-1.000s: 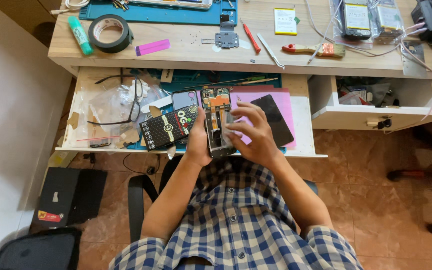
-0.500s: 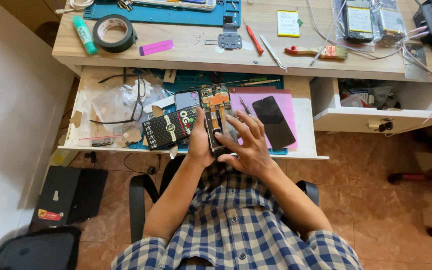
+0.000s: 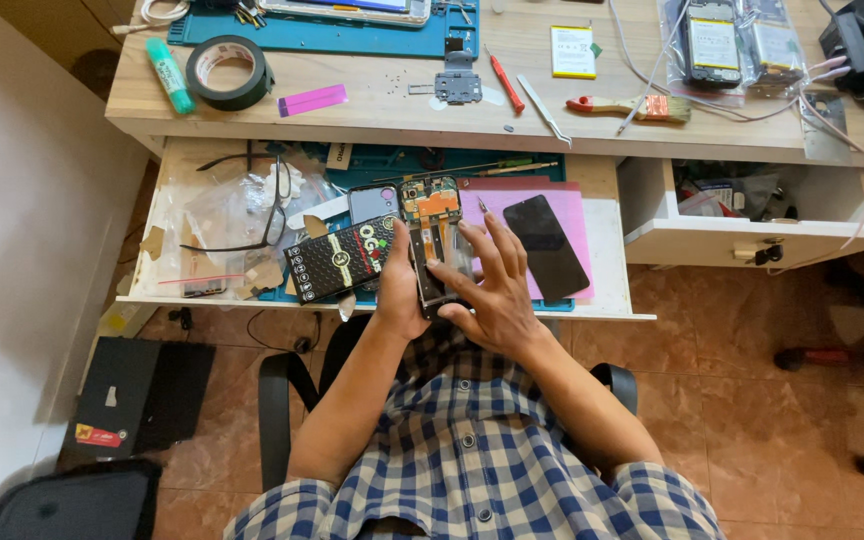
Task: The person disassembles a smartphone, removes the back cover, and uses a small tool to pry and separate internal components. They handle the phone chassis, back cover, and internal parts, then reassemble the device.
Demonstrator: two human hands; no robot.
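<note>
Holding opened phone (image 3: pixel 430 235) in left hand (image 3: pixel 399 300) grip, right hand (image 3: pixel 492 290) fingers spread on it, black screen (image 3: pixel 545 246) beside, patterned box (image 3: pixel 340 258) left.

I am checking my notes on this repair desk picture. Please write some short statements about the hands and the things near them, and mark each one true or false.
1. The left hand grips the opened phone from its left side. True.
2. The right hand lies flat on the desk top, away from the phone. False: its spread fingers rest on the phone, over the open drawer.
3. A black roll of tape lies on the desk top. True.
4. The dark phone screen lies on a green mat. False: it lies on a pink sheet in the drawer.
5. The brush with a red handle lies inside the drawer. False: it lies on the desk top.
</note>
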